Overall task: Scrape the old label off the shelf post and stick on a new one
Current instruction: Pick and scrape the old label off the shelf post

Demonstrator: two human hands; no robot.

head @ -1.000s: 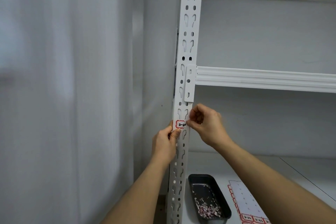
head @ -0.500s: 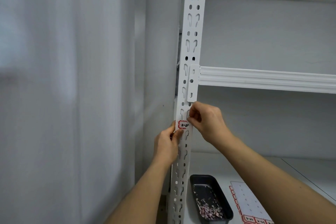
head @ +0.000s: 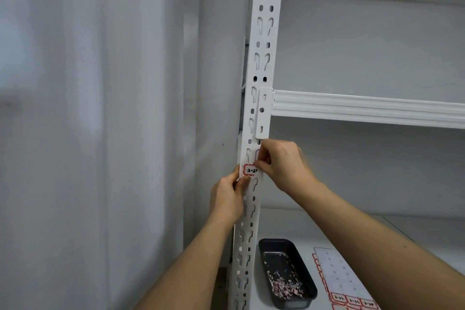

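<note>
A white perforated shelf post [head: 264,40] runs up the middle of the view. A small white label [head: 249,170] with a red border and black writing lies on the post's front face. My left hand [head: 227,199] holds the post's left edge, its thumb on the label's lower left corner. My right hand [head: 281,162] pinches the label's right end against the post, fingers curled.
A white shelf beam [head: 364,108] joins the post on the right. On the lower shelf [head: 415,231] a dark tray [head: 308,288] holds scraped label bits, beside a sheet of red-bordered labels [head: 342,277]. A pale curtain [head: 88,133] hangs on the left.
Both hands have stayed on the label. My right hand's fingers have shifted slightly up along the label's right end.
</note>
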